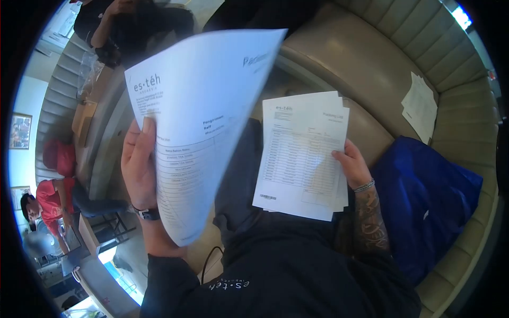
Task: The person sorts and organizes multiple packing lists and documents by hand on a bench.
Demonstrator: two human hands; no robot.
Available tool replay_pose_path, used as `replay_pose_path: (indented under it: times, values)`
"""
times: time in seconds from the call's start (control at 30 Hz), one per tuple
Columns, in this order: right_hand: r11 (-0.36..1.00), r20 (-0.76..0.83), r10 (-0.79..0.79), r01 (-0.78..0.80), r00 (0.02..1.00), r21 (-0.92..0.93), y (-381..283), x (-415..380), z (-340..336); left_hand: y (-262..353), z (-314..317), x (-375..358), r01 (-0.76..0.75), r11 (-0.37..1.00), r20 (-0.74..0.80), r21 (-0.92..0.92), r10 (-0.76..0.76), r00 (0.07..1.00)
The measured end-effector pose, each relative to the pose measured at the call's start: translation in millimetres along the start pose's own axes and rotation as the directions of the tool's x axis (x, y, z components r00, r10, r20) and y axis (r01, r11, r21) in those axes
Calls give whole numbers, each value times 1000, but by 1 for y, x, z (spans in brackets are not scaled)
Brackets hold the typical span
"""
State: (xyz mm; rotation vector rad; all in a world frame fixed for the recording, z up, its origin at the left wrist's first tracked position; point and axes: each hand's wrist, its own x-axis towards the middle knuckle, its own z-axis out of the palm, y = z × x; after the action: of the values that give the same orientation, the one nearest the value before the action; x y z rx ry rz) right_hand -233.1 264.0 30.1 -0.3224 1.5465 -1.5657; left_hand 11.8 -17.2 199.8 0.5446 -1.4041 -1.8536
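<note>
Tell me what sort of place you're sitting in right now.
Likely a cafe or shop seating area: a padded beige booth bench curves around, tables run alongside it, and other people sit nearby. The left hand and right hand hold printed forms.

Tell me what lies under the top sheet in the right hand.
More sheets show at the stack's edges beneath the top sheet; their print is covered. The right hand holds them.

Left hand [139, 165] lifts a single printed sheet [199, 122], thumb on its face. Right hand [352, 165] holds a stack of forms [299, 153] over the lap. Blue bag [429, 196] and loose papers [420, 106] lie on the padded bench [371, 58].
</note>
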Motion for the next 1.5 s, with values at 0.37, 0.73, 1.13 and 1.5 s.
replay_pose_path:
  times: [0.37,0.73,1.13,1.5]
  values:
    - [977,-209,154,-116,966,181,-9,-5,8,-170,35,21,137,914,74,382,-178,981]
    - [978,132,-203,195,970,76,9,5,10,-217,47,19,-43,874,16,484,40,999]
    - [550,161,-796,808,583,-211,-75,-10,71,-116,20,-16,-350,912,75,211,342,937]
    - [702,198,-694,712,692,-28,-79,-16,92,-83,19,-28,-443,880,126,172,426,896]
